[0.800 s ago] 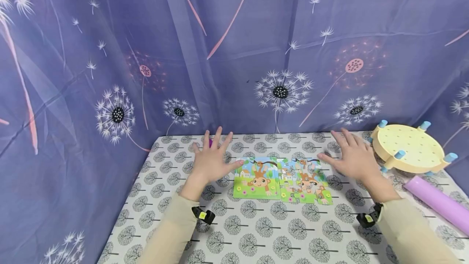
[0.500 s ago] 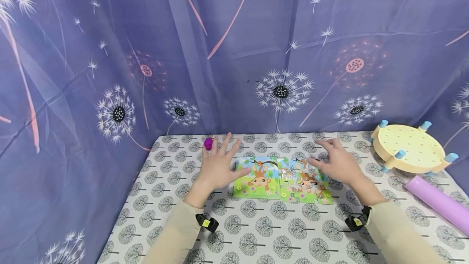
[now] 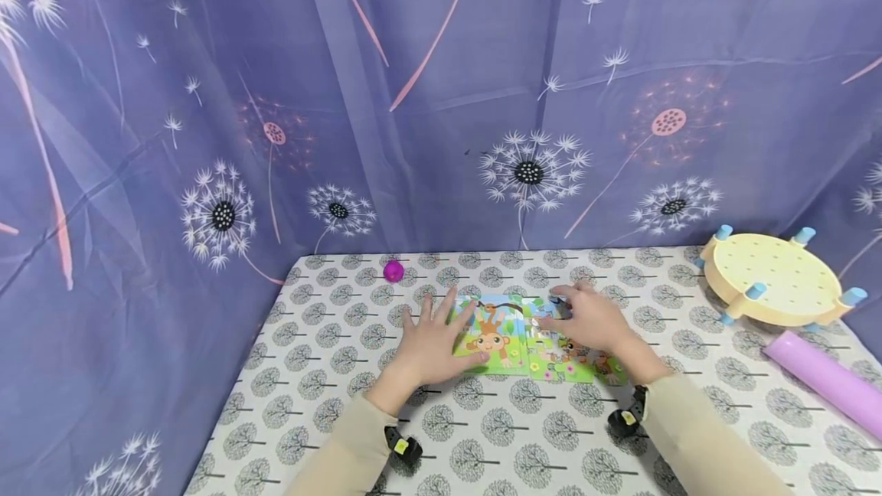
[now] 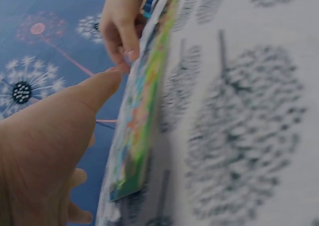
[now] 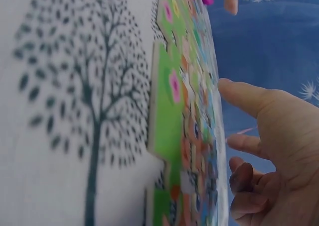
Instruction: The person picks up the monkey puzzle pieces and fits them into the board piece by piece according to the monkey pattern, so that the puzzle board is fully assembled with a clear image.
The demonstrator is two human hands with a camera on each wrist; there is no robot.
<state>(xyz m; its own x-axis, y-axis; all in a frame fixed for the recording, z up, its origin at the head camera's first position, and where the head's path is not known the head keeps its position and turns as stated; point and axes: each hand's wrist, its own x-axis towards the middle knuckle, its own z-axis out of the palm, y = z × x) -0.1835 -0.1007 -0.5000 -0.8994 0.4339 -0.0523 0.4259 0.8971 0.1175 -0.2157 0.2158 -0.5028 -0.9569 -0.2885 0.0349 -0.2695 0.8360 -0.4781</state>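
Note:
Two monkey pictures lie side by side on the cloth. The left one (image 3: 491, 339) is whole; the right one is made of jigsaw pieces (image 3: 561, 370), with gaps between some. My left hand (image 3: 430, 347) is spread over the left part of the whole picture, fingers straight and holding nothing. Over the upper right of the jigsaw is my right hand (image 3: 596, 320), thumb and forefinger apart, hiding several pieces. In the right wrist view its thumb tip is right at the edge of the jigsaw pieces (image 5: 167, 106), and the other fingers bend loosely.
A small purple ball (image 3: 393, 271) sits at the back left of the table. At the back right a yellow stool-like toy (image 3: 772, 274) lies with its blue legs up. In front of it is a pink-purple cylinder (image 3: 823, 373). A dandelion-patterned curtain (image 3: 441, 174) stands behind.
Both hands have moved inward: the left to the right, onto the whole picture, and the right to the left, over the jigsaw. The purple ball is now fully uncovered.

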